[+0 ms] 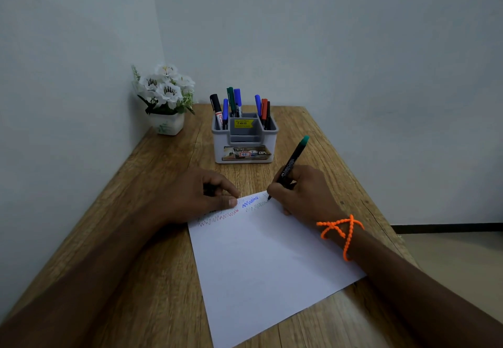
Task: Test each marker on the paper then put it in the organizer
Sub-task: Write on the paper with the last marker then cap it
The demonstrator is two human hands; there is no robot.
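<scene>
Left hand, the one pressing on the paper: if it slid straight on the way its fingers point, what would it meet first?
The left hand points right along the paper's top edge. It would probably first meet the right hand and its marker tip, past the blue scribble.
</scene>
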